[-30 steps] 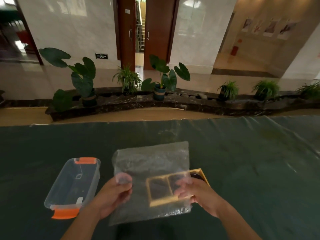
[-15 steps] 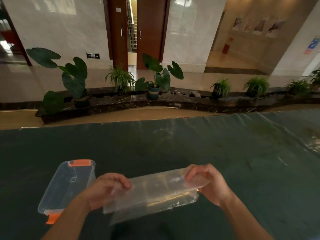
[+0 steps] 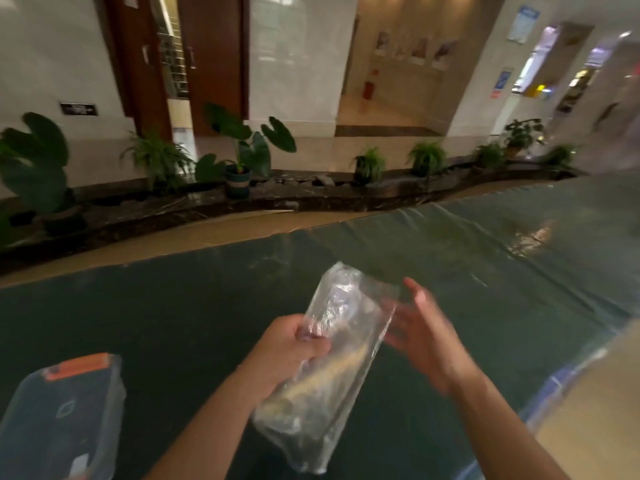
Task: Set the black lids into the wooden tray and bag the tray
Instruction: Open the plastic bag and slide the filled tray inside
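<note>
Your left hand (image 3: 294,344) has its fingers curled tight around the clear plastic bag (image 3: 329,362), gripping it about a third of the way down from its upper end and holding it up above the dark green table cover (image 3: 173,306). The bag stands nearly on end, tilted so its top leans away from you and to the right, and its crinkled film catches bright white glare along the upper half. Inside it you can make out the wooden tray (image 3: 332,370) as a pale tan, blurred streak running lengthwise through the lower middle of the bag, seen almost edge-on; the black lids cannot be told apart through the shine and motion blur. The bottom of the bag hangs loose and wrinkled below your left wrist, clear of the cover. Your right hand (image 3: 420,334) is open beside the bag, fingers spread and apart, palm turned toward the film; its fingertips lie right at the bag's right edge, but the blur leaves it unclear whether they touch it. At the lower left, well apart from both hands, a clear plastic box (image 3: 59,420) with an orange latch rests on the cover. Beyond the table's far edge a row of potted plants (image 3: 242,157) lines a dark stone ledge.
</note>
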Motion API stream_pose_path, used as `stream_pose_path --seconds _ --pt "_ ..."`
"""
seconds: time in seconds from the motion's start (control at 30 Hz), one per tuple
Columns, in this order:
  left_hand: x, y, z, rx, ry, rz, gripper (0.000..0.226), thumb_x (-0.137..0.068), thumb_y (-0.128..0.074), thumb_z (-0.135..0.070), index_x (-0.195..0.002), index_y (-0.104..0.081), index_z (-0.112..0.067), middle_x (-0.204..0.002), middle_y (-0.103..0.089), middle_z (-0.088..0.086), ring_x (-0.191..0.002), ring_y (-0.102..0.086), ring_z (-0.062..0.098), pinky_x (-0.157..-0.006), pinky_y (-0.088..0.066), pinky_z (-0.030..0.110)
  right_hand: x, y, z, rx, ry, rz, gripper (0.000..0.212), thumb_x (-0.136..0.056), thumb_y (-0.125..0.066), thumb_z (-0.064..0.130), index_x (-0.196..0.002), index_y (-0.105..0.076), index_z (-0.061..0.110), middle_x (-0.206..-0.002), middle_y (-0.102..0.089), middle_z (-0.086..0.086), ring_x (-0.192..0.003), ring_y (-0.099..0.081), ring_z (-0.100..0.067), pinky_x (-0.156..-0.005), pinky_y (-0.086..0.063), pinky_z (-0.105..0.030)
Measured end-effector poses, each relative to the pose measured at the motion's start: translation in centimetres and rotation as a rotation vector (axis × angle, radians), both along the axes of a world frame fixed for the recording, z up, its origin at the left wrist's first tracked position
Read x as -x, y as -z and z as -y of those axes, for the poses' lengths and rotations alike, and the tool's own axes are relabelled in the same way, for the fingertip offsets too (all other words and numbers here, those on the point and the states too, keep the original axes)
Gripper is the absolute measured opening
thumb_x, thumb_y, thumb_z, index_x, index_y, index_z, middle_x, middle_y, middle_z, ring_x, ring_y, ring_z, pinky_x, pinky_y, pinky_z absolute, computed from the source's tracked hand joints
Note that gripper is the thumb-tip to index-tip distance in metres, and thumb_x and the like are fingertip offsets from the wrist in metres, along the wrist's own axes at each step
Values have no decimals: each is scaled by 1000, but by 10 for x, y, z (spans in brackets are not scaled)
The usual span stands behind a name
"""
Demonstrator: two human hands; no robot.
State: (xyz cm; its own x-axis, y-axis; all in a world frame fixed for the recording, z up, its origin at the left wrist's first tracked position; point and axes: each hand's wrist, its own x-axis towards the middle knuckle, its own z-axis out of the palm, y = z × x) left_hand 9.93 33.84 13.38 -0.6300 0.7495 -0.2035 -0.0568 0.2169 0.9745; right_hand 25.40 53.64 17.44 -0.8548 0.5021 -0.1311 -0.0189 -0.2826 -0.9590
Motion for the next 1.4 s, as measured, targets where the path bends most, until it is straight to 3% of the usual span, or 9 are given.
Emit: stream_pose_path --seconds 0.23,0.4,0.57,0.77,0.9,1.0,1.1,1.23,1.4 --pt "-75 35 -90 -62 -31 209 43 -76 -85 -22 -116 -70 -24 -89 -81 3 -75 -79 14 -59 -60 27 -90 80 25 -217 264 84 84 -92 -75 8 -140 -34 64 -104 -78 -16 -90 -77 -38 -74 -65 -46" --pt "-106 47 -119 -83 400 79 97 -85 -82 -19 -136 -23 -76 -75 -72 -4 -77 -75 21 -77 -61 34 -149 95 -10 -495 591 175 46 -101 -60 -1 -125 -45 36 -77 -67 -18 -58 -61 -29 -56 -56 -55" --pt "-149 38 -173 -108 651 -363 41 -99 -65 -17 -124 -62 -49 -79 -58 -31 -75 -59 -3 -71 -52 17 -210 91 -47 -663 582 291 43 -102 -59 -1 -129 -66 32 -82 -67 5 -72 -62 -11 -70 -57 -33" --pt "-230 47 -266 15 727 -701 58 -86 -78 -23 -140 -57 -29 -94 -56 -22 -91 -59 3 -83 -49 22 -300 88 -113 -667 455 625 92 -83 -85 8 -152 -29 33 -88 -57 4 -78 -57 -11 -78 -47 -14" --pt "-292 66 -340 -20 683 -821 6 -84 -78 -16 -89 -76 -12 -97 -58 6 -95 -57 26 -88 -49 35 -357 107 -174 -849 665 703 23 -76 -86 -1 -94 -80 13 -85 -52 2 -74 -55 -16 -73 -43 -26" --pt "-325 90 -388 66 731 -356 22 -77 -81 -24 -87 -74 -6 -100 -63 4 -88 -62 11 -82 -47 17 -403 139 -220 -476 668 542 11 -83 -83 10 -88 -75 17 -107 -67 8 -96 -66 -8 -81 -49 -15" --pt "-348 127 -436 146 682 -17 34 -76 -80 -37 -95 -72 -9 -93 -70 1 -86 -63 13 -83 -50 27 -433 194 -263 -196 725 497 3 -89 -72 14 -89 -71 16 -77 -71 5 -67 -63 -11 -58 -50 -22" --pt "-326 218 -504 310 487 -732 50 -98 -67 -29 -141 -58 -5 -153 -52 21 -144 -47 34 -119 -37 46 -462 326 -310 41 1018 679 13 -92 -59 -4 -81 -61 3 -67 -56 -6 -63 -49 -18 -51 -38 -26" --pt "-286 321 -553 479 625 -1251 66 -101 -30 -48 -161 -34 -21 -172 -26 7 -158 -22 32 -125 -25 55 -465 516 -331 501 1120 891 7 -95 -57 5 -91 -56 0 -79 -56 -16 -70 -53 -26 -55 -47 -34"
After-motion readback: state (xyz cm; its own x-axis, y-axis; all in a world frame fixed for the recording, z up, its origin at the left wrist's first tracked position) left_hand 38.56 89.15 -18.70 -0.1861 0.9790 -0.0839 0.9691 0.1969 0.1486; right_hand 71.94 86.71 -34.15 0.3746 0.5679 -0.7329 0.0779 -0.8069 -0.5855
